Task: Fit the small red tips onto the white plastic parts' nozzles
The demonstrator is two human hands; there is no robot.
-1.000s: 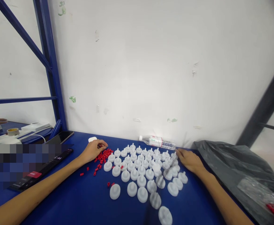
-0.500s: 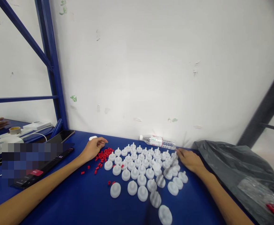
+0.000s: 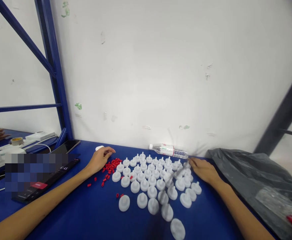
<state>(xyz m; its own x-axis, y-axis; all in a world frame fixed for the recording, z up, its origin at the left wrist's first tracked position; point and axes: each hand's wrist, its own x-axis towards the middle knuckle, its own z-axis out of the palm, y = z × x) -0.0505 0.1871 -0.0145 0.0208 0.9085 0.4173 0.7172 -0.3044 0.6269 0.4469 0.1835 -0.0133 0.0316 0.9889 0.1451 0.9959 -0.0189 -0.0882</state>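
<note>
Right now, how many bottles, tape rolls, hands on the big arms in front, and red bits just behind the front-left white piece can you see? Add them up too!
Bottle: 1
Tape roll: 1
Hands: 2 (left hand, right hand)
Red bits behind the front-left white piece: 2
Total: 6

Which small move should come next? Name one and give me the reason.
I'd probably have the left hand pinch a single red piece from the pile: it is right beside that pile, with nothing visible in its fingers. The right hand lies at the far side of the white pieces, so it looks less well placed.
</note>
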